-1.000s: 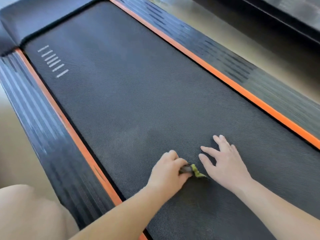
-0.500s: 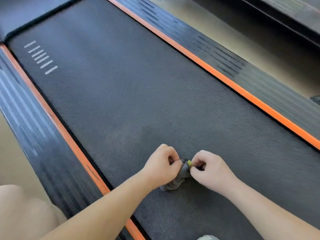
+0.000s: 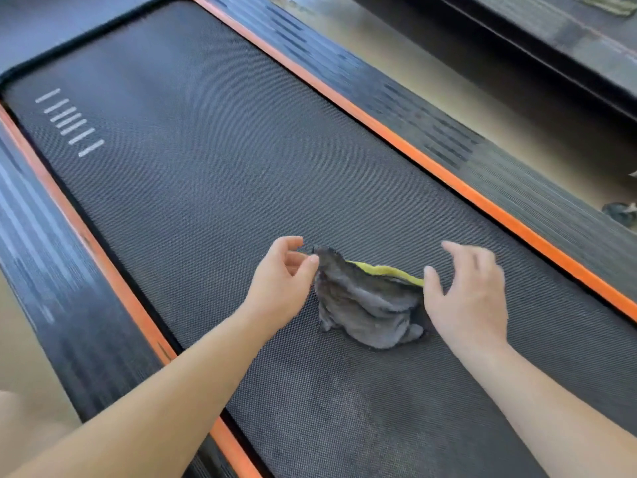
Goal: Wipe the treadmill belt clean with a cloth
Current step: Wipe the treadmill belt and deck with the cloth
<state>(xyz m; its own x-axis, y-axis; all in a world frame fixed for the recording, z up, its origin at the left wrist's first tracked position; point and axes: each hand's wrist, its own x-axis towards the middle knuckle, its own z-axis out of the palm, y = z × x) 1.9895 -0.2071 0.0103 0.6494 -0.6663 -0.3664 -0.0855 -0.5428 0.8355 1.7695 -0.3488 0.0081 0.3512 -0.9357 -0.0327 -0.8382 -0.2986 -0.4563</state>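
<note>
The dark textured treadmill belt (image 3: 206,174) fills the middle of the view. A crumpled grey cloth (image 3: 365,301) with a yellow edge lies on it, partly spread out, between my two hands. My left hand (image 3: 281,284) is at the cloth's left corner, with its thumb tip touching the corner and its fingers curled but apart. My right hand (image 3: 470,298) hovers at the cloth's right side, thumb against the end of the yellow edge, fingers spread and blurred. Neither hand grips the cloth. A pale dusty patch (image 3: 344,405) shows on the belt nearer to me.
Black ribbed side rails with orange stripes run along the left (image 3: 51,270) and right (image 3: 489,167) of the belt. White dash marks (image 3: 69,122) sit at the belt's far left. Tan floor and another dark machine (image 3: 551,36) lie beyond the right rail.
Both hands were pinched together on the bunched cloth; they have moved apart, the cloth has been pulled out wider on the belt, and the fingers have let go.
</note>
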